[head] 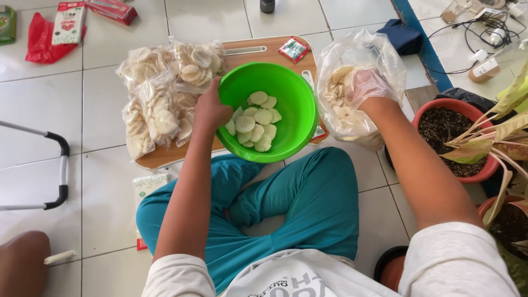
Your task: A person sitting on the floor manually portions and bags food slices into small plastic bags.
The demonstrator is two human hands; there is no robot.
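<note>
Now the left hand (210, 110) grips the green bowl's (286, 88) rim, the right hand (367, 85) buried, grip unclear, in the cracker bag (341, 115).

red-white carton (68, 23) top left, small red sachet (294, 49) on board

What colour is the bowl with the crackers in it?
The bowl is bright green, seen best in the head view; the left hand grips its rim.
</note>
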